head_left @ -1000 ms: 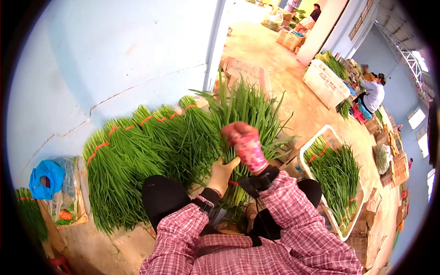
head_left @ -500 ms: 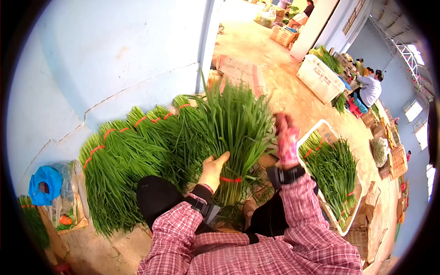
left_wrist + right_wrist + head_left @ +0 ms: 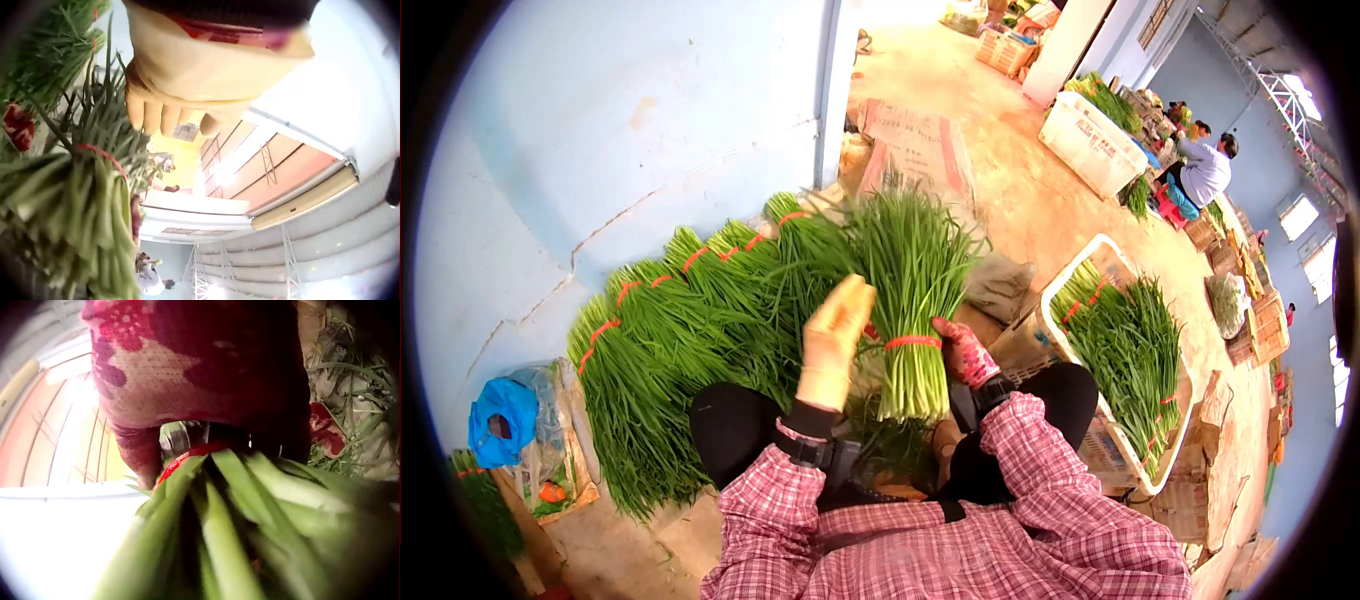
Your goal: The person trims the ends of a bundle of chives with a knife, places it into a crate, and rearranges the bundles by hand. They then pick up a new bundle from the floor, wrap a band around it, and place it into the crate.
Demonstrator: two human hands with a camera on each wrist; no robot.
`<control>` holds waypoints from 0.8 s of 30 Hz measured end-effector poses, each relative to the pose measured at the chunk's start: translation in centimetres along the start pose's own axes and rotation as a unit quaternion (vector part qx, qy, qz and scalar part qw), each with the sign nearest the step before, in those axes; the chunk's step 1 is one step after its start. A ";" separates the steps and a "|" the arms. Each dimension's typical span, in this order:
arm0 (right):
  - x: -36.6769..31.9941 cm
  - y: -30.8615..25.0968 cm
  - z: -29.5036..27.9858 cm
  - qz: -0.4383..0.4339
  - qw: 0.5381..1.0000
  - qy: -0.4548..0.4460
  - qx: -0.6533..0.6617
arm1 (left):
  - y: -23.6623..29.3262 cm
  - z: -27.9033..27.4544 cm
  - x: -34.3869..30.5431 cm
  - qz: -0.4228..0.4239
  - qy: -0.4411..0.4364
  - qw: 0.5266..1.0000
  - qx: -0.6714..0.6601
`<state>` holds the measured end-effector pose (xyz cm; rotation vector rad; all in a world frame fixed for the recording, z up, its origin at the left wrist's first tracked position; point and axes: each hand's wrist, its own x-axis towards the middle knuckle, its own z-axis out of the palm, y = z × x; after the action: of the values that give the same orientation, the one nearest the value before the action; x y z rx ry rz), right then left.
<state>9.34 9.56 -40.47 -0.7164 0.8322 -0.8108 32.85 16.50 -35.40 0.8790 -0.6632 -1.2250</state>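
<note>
A bundle of long green leaves (image 3: 915, 280) stands upright between the knees, pale cut ends down, with a red band (image 3: 914, 341) round its lower part. My right hand (image 3: 967, 352), in a pink patterned glove, grips its right side at the band; in the right wrist view the glove (image 3: 194, 375) lies against the stalks (image 3: 225, 544). My left hand (image 3: 836, 330), in a cream glove, is raised just left of the bundle, fingers extended. The left wrist view shows this glove (image 3: 200, 69) apart from the banded stalks (image 3: 75, 219).
Several banded bundles (image 3: 690, 330) lie along the wall at left, near a blue bag (image 3: 502, 422). At right, a white crate (image 3: 1100, 245) holds more bundles. A flattened sack (image 3: 915, 150) lies ahead. Farther off, a person (image 3: 1205, 172) sits by a large white bin (image 3: 1092, 145).
My right hand has moved away from the bundle, then back to grip its right side. My left hand has let go and risen to the left. The bundle stands straighter, its cut ends higher.
</note>
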 end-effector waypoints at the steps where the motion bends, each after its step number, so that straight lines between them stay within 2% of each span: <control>1: -0.9 -1.1 1.3 0.025 0.999 -0.016 0.026 | 0.0 -1.5 0.1 0.013 0.045 0.999 0.007; 2: -1.2 -1.6 1.7 0.052 0.997 -0.029 0.053 | -0.2 -2.4 0.0 0.022 0.090 0.996 0.016; 3: -1.0 -1.8 1.0 0.072 0.993 -0.066 0.067 | -0.4 -2.7 -0.2 -0.068 0.099 0.993 -0.012; 4: -0.3 -1.5 0.4 0.049 0.995 -0.068 0.061 | -0.6 -2.8 -0.3 -0.152 0.108 0.982 -0.041; 6: -1.3 -3.0 2.6 0.019 0.991 -0.118 0.058 | -3.6 -2.9 0.7 -0.261 0.002 0.960 -0.101; 7: -1.3 -3.4 3.0 0.010 0.995 -0.102 0.015 | -4.8 -2.7 1.0 -0.269 -0.054 0.952 -0.137; 8: -0.2 -3.1 1.7 0.011 0.991 -0.131 -0.027 | -5.8 -2.5 1.1 -0.277 -0.109 0.939 -0.174; 10: -0.4 -4.9 2.3 0.029 0.974 -0.104 -0.198 | -2.9 0.5 0.2 -0.195 -0.157 0.945 -0.210; 12: -2.3 -7.5 5.8 -0.016 0.951 -0.081 -0.299 | -4.4 -0.6 1.2 -0.255 -0.049 0.945 -0.199; 14: -2.2 -8.2 5.9 -0.081 0.935 0.021 -0.344 | -5.2 -0.9 1.7 -0.211 0.009 0.961 -0.180; 15: -2.6 -9.1 5.9 -0.092 0.905 0.048 -0.412 | -4.2 -0.1 1.6 -0.179 0.050 0.968 -0.168; 16: -2.9 -9.1 5.7 -0.097 0.910 0.057 -0.399 | -5.8 -0.4 2.6 -0.192 0.104 0.962 -0.166; 17: -3.5 -8.7 5.7 -0.136 0.894 0.040 -0.425 | -5.5 0.1 3.2 -0.204 0.157 0.952 -0.165; 18: -3.9 -8.3 5.8 -0.176 0.876 0.024 -0.449 | -5.2 0.2 3.1 -0.187 0.142 0.958 -0.167; 19: -4.3 -7.9 6.0 -0.199 0.865 0.024 -0.461 | -5.0 0.2 2.7 -0.212 0.166 0.953 -0.140; 20: -4.4 -7.4 6.7 -0.291 0.816 0.008 -0.499 | -3.1 1.0 1.9 -0.237 0.190 0.946 -0.115; 22: -4.8 -6.5 8.1 -0.289 0.815 -0.015 -0.503 | -4.0 0.8 1.7 -0.202 0.150 0.946 -0.204; 24: -3.9 -5.4 8.6 -0.303 0.753 0.036 -0.583 | -6.9 -0.5 2.9 -0.225 0.131 0.942 -0.211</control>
<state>13.24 12.05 -30.62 -2.1740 1.1771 -0.8241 30.42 13.15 -41.66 0.8286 0.0312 -1.5468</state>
